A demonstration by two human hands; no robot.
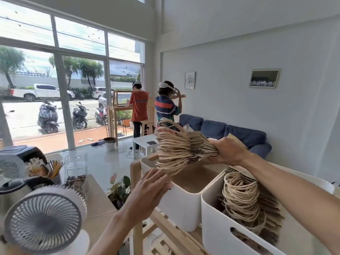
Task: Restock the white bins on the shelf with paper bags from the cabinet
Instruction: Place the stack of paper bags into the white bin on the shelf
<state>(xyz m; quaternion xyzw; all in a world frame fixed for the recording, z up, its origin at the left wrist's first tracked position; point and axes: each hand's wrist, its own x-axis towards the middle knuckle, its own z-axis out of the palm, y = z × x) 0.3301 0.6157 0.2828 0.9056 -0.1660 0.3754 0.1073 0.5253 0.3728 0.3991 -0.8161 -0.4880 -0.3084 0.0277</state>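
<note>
My right hand (228, 150) grips a thick stack of brown paper bags (185, 146), their twisted rope handles fanned out to the left, held above a white bin (180, 199). That bin stands on a wooden shelf (165, 234) and looks empty inside. My left hand (147, 186) is flat, fingers together, touching the lowest handles and the bin's front rim. A second white bin (217, 221) to the right holds several upright paper bags (244, 199) with looped handles. The cabinet is not in view.
A small white fan (43, 219) sits on a counter at lower left beside a cup of straws (49, 169) and a clear box (75, 162). A potted plant (119, 190) stands below. Two people stand far back near a window, a white table (145, 143) and a blue sofa (228, 131).
</note>
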